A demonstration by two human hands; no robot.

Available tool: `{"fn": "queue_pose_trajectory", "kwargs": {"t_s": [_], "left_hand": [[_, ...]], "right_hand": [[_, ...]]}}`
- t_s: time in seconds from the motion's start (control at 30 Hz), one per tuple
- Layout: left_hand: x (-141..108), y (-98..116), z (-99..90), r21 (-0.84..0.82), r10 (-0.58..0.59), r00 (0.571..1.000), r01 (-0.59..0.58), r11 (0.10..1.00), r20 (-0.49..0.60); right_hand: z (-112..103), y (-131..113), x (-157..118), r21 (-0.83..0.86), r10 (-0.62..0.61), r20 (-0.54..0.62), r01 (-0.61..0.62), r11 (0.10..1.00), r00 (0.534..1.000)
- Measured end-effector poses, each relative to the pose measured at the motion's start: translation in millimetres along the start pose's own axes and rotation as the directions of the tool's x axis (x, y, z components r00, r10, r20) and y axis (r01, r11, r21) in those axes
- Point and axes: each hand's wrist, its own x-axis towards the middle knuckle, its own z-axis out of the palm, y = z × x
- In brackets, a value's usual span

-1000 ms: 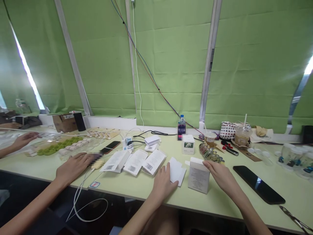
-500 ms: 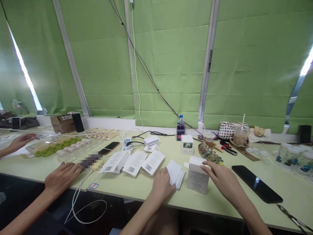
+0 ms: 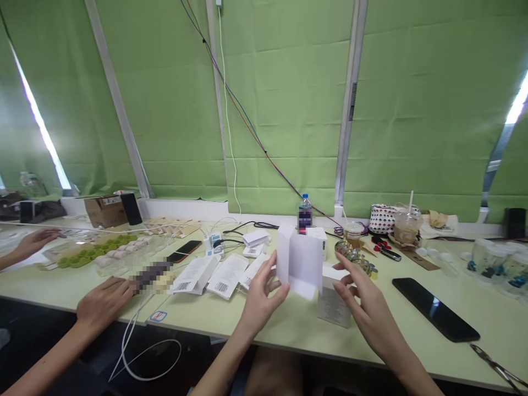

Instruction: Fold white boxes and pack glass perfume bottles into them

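Observation:
An unfolded white card with creased flaps (image 3: 304,264) is held up above the table's front part by my left hand (image 3: 264,294), whose thumb and fingers pinch its left side. My right hand (image 3: 358,289) is raised with thumb and fingers apart, in front of the right side of a white printed box (image 3: 333,308); whether it touches the box is unclear. The box stands upright on the table, its top partly behind the card. Left of my left hand lie several flat white packets with barcodes (image 3: 226,275). Another small white box (image 3: 324,234) is mostly hidden behind the card.
A black phone (image 3: 435,309) and pliers (image 3: 497,367) lie at the right, near clear jars (image 3: 490,264). Another person's hand (image 3: 103,300) rests at the left, near a green tray (image 3: 93,252). A bottle (image 3: 305,213) and drink cups (image 3: 406,228) stand behind.
My left hand has lifted the white card off the table and it now stands opened out. My right hand has come off the box's top edge, its fingers now lower and apart.

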Motion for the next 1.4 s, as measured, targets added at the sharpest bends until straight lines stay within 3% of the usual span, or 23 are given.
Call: {"fn": "queue_pose_trajectory", "kwargs": {"t_s": [0.07,0.2,0.33,0.6,0.73,0.87,1.07,1.23,1.4], "left_hand": [[-3.6,0.5,6.5,-0.081,0.004,0.998,0.002,0.997,0.068],[-7.8,-1.6,18.0,-0.007,0.051,0.995,-0.051,0.999,0.089],[-10.2,-1.9,21.8,0.066,0.099,0.986,-0.108,0.992,0.131],[-15.6,-13.6,31.1,0.352,0.192,0.974,-0.224,0.909,0.124],[-16.9,-16.9,33.3,0.431,0.202,0.976,-0.217,0.876,0.079],[-17.4,-16.5,33.0,0.450,0.213,0.976,-0.208,0.869,0.042],[-20.1,-18.9,36.4,0.445,0.226,0.973,-0.219,0.868,0.038],[-21.1,-16.2,38.5,0.398,0.222,0.975,-0.217,0.891,0.034],[-20.0,-17.6,39.9,0.378,0.227,0.972,-0.234,0.896,0.065]], "right_hand": [[3.6,-0.2,0.3,0.122,0.027,0.022,-0.030,0.992,0.999],[6.5,-3.6,0.4,0.391,0.062,0.213,-0.144,0.909,0.975],[7.1,-8.9,0.4,0.438,0.086,0.283,-0.208,0.875,0.955],[17.7,1.1,1.9,0.373,0.060,0.214,-0.138,0.918,0.975],[16.7,0.0,1.1,0.378,0.019,0.201,-0.096,0.921,0.979],[16.7,-1.1,-2.0,0.342,0.004,0.201,-0.074,0.937,0.980],[21.8,1.1,-5.8,0.179,0.020,0.079,-0.034,0.983,0.997],[18.4,-6.0,-5.7,0.167,-0.039,0.059,0.028,0.986,0.997],[16.0,-9.1,-3.7,0.154,-0.023,0.005,0.022,0.988,1.000]]}}
